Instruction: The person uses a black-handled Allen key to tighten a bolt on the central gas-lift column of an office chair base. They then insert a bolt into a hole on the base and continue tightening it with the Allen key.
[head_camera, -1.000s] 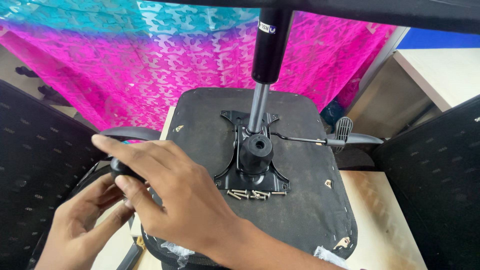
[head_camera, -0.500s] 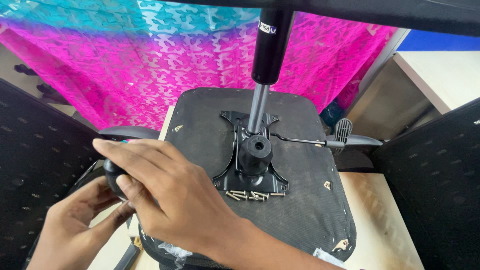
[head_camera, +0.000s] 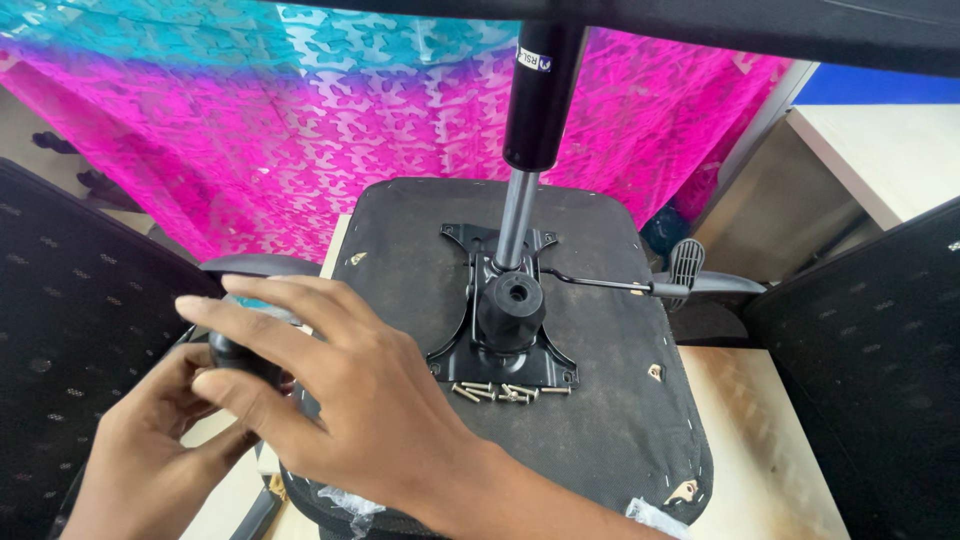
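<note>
- Right hand (head_camera: 340, 400): nearest the camera, fingers spread wide and curled over a black armrest (head_camera: 255, 268) at the left edge of the seat.
- Left hand (head_camera: 150, 450): below and left of the right hand, fingers closed on the same armrest part from underneath; the grip area is partly hidden.
- Chair seat (head_camera: 610, 420): upside down on the table (head_camera: 760, 460), black underside facing up.
- Screws (head_camera: 500, 392): a loose row lying on the seat, just in front of the metal plate (head_camera: 460, 340).
- Gas cylinder (head_camera: 530, 150): upright from the plate's centre.
- Lever (head_camera: 640, 288): extends right from the plate.
- Pink and blue cloth (head_camera: 300, 130): hangs behind.
</note>
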